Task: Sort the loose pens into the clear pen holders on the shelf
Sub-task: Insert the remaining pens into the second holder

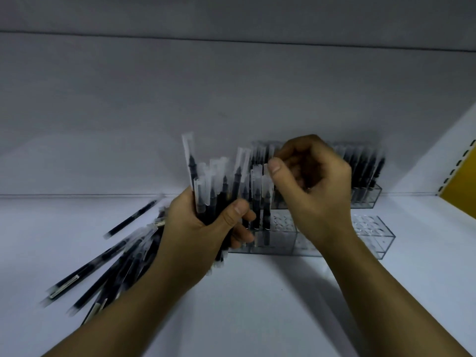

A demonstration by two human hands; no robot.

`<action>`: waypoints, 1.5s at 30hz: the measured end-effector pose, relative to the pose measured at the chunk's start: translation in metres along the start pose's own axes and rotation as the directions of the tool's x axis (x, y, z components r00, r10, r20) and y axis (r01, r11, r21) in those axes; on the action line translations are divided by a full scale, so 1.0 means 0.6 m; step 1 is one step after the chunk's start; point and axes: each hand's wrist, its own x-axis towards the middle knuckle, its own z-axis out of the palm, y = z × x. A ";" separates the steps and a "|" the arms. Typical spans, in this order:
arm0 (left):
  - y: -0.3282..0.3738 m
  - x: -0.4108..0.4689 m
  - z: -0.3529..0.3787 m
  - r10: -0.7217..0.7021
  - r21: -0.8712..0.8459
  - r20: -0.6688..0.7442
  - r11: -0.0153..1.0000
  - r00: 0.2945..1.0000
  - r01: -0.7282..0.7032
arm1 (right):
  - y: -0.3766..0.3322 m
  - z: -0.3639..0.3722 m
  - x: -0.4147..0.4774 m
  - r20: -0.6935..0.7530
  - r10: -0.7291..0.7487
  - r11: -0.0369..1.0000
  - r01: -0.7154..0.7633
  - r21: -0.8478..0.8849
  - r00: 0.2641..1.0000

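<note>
Where loose pens (103, 264) lie fanned on the shelf (257, 305) at lower left, the left hand (195, 228) grips an upright bundle of pens (213, 186) at centre. The right hand (316, 186) pinches a single pen (266, 191) by its cap, over the front holder (373, 235). The rear holder (365, 199), behind, stands full.

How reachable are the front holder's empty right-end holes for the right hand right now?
Probably yes. The right hand is over the middle of the front holder, whose right-end holes are open from above with no pens in them. It seems to pinch one pen, so it is not free.
</note>
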 end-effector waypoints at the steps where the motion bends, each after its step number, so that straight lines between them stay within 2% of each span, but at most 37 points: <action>1: -0.001 -0.001 0.001 0.007 0.012 0.012 1.000 1.000 -0.007 | -0.004 -0.001 0.000 0.006 0.039 0.997 -0.039 0.073 0.999; 4: -0.006 -0.002 0.003 0.012 0.027 0.040 1.000 0.999 -0.013 | -0.013 0.001 -0.001 0.096 0.106 0.971 -0.124 0.205 0.990; 9: -0.013 -0.001 0.006 -0.010 0.019 0.076 1.000 0.997 0.009 | -0.022 0.006 0.001 0.163 0.186 0.934 -0.226 0.275 0.969; 13: -0.012 -0.002 0.005 -0.041 -0.042 0.059 0.998 0.997 0.044 | -0.015 -0.005 0.014 0.078 0.343 0.834 -0.342 0.433 0.936; 17: -0.018 0.003 0.001 -0.027 0.101 0.010 0.995 1.000 0.026 | 0.002 -0.023 0.027 -0.048 0.473 0.781 -0.393 0.486 0.880; 19: -0.022 0.003 0.000 0.014 0.186 0.011 0.982 1.000 -0.016 | 0.006 -0.026 0.028 -0.074 0.471 0.798 -0.388 0.461 0.879; 22: -0.023 0.001 0.000 0.036 0.203 0.039 0.978 0.999 -0.043 | 0.008 -0.020 0.026 -0.113 0.446 0.822 -0.357 0.443 0.888; 27: -0.027 0.003 0.003 -0.051 0.015 0.058 0.999 0.997 0.051 | 0.009 -0.017 0.026 -0.134 0.387 0.877 -0.320 0.358 0.912; 34: -0.037 0.006 -0.003 -0.123 -0.233 0.113 0.961 0.986 0.146 | 0.011 -0.021 0.027 -0.167 0.383 0.902 -0.328 0.281 0.908; 38: -0.039 0.004 -0.002 -0.125 -0.260 0.167 0.951 0.978 0.166 | 0.018 -0.017 0.024 -0.147 0.343 0.931 -0.314 0.189 0.928; 45: -0.048 0.003 -0.003 -0.037 -0.208 0.225 0.974 0.974 0.085 | 0.026 -0.015 0.019 -0.123 0.215 0.976 -0.212 0.044 0.969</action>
